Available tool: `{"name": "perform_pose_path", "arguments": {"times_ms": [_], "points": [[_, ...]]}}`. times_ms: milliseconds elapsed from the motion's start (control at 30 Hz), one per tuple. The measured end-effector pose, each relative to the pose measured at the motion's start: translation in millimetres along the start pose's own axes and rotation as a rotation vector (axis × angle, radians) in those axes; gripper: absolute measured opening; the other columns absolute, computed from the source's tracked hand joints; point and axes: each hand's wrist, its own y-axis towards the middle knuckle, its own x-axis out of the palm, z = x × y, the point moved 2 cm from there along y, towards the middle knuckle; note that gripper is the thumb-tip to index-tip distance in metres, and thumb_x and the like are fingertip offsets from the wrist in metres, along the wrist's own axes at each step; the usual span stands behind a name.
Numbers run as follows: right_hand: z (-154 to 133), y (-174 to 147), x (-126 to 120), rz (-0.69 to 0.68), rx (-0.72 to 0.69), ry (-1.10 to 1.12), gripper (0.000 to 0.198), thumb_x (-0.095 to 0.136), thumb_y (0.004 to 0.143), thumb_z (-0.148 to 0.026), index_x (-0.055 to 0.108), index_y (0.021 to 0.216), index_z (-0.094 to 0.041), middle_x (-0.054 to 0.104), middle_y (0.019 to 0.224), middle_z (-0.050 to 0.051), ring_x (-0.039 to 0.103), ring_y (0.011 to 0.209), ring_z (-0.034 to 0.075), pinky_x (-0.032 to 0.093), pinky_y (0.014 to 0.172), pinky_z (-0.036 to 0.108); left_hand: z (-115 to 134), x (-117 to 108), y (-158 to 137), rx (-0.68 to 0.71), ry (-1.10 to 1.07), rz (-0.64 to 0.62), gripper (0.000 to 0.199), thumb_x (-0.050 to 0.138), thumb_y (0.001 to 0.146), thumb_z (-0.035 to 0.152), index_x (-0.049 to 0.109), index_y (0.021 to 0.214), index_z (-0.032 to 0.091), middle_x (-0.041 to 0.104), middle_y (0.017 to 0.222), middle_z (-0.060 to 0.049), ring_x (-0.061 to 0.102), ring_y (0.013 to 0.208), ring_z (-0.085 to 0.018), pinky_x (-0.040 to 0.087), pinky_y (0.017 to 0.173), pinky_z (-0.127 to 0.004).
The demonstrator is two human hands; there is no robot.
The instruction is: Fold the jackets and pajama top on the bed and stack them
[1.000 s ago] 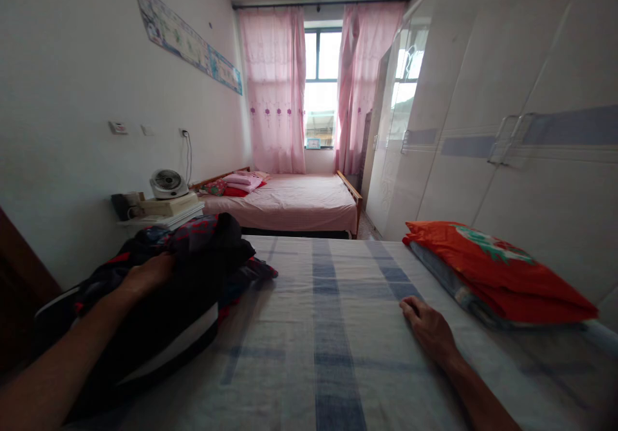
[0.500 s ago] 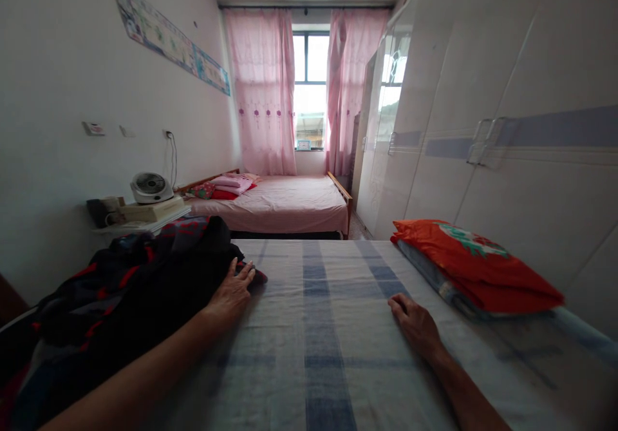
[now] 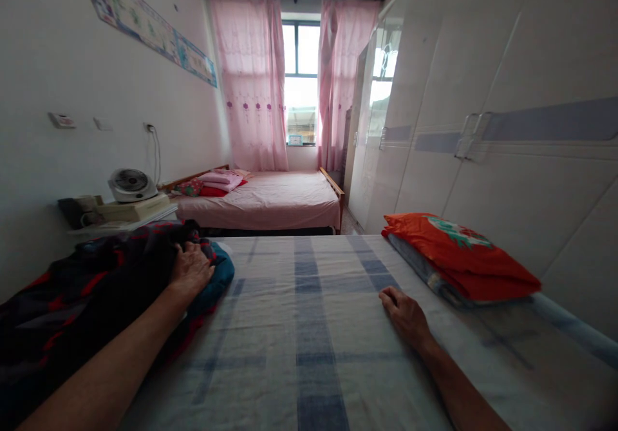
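At the left of the head view, my left hand is on a heap of dark clothes, black with red patches. Its fingers are bent into the black cloth near the heap's right end, closed on a fold of it. A teal garment shows from under that hand, with some red cloth below. My right hand rests on the white-and-blue checked bed sheet, fingers curled in, with nothing visible in them. To its right lies a folded orange cloth with a green-and-white print, on top of folded bluish-grey fabric.
Beyond this bed stands another bed with pink bedding and a wooden frame. A small fan sits on a box at the left wall. White wardrobes line the right side, and pink curtains hang at the window.
My left hand has moved left, and its spread fingers have bent into the black cloth. The heap's right end has shifted left and the teal garment now shows. My right hand stays on the sheet.
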Motion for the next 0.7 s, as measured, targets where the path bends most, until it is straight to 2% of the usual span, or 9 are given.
{"name": "perform_pose_path", "arguments": {"times_ms": [100,200,300,400,467,533,600,700], "points": [[0,0,1,0.022,-0.007,0.004,0.027,0.035,0.085,-0.038,0.058,0.080,-0.023,0.067,0.080,0.002,0.062,0.077,0.017,0.040,0.069,0.025,3,12,-2,0.009,-0.003,0.007,0.035,0.051,0.077,0.027,0.068,0.089,-0.001,0.058,0.109,-0.031,0.046,0.110,-0.043,0.030,0.093,-0.058],[0,1,1,0.041,-0.010,0.013,0.027,0.036,0.085,-0.036,0.058,0.078,-0.023,0.067,0.079,0.002,0.062,0.077,0.016,0.039,0.068,0.024,20,2,-11,0.049,-0.036,0.049,0.035,0.044,0.080,0.020,0.066,0.097,0.000,0.048,0.126,-0.031,0.034,0.124,-0.044,0.020,0.098,-0.064],[0,0,3,0.058,-0.015,0.031,0.026,0.037,0.084,-0.034,0.059,0.077,-0.023,0.067,0.079,0.002,0.062,0.077,0.017,0.040,0.068,0.024,59,-14,-39,0.162,-0.100,0.071,0.041,0.041,0.080,0.017,0.061,0.111,-0.001,0.043,0.135,-0.027,0.031,0.130,-0.038,0.010,0.104,-0.061],[-3,0,4,0.072,-0.011,0.056,0.025,0.039,0.083,-0.033,0.060,0.075,-0.023,0.068,0.078,0.002,0.063,0.076,0.017,0.041,0.069,0.025,110,-23,-79,0.304,-0.196,0.040,0.040,0.045,0.080,0.026,0.062,0.116,0.016,0.046,0.138,-0.015,0.036,0.130,-0.029,0.020,0.107,-0.051],[-4,4,0,0.080,0.003,0.075,0.024,0.040,0.083,-0.031,0.061,0.076,-0.023,0.069,0.075,0.002,0.063,0.073,0.016,0.043,0.067,0.024,137,-24,-102,0.361,-0.337,-0.040,0.042,0.045,0.081,0.028,0.059,0.121,0.025,0.043,0.140,-0.009,0.035,0.131,-0.025,0.025,0.107,-0.048],[-4,14,-12,0.103,0.033,0.083,0.025,0.038,0.083,-0.028,0.063,0.082,-0.022,0.069,0.074,0.002,0.064,0.068,0.015,0.045,0.064,0.023,154,-23,-116,0.378,-0.481,-0.134,0.045,0.042,0.084,0.028,0.053,0.127,0.028,0.039,0.143,-0.006,0.032,0.134,-0.023,0.025,0.107,-0.047],[1,31,-36,0.166,0.077,0.064,0.028,0.036,0.084,-0.026,0.063,0.091,-0.020,0.070,0.081,0.005,0.064,0.072,0.015,0.046,0.065,0.023,160,-20,-122,0.373,-0.570,-0.201,0.046,0.038,0.086,0.029,0.049,0.131,0.027,0.038,0.144,-0.006,0.031,0.134,-0.022,0.024,0.108,-0.047],[17,60,-83,0.331,0.161,-0.026,0.034,0.036,0.084,-0.027,0.057,0.107,-0.014,0.065,0.106,0.014,0.060,0.099,0.020,0.044,0.085,0.030,158,-15,-122,0.360,-0.623,-0.216,0.046,0.036,0.088,0.033,0.047,0.132,0.026,0.040,0.143,-0.007,0.033,0.133,-0.023,0.024,0.108,-0.048]]}}
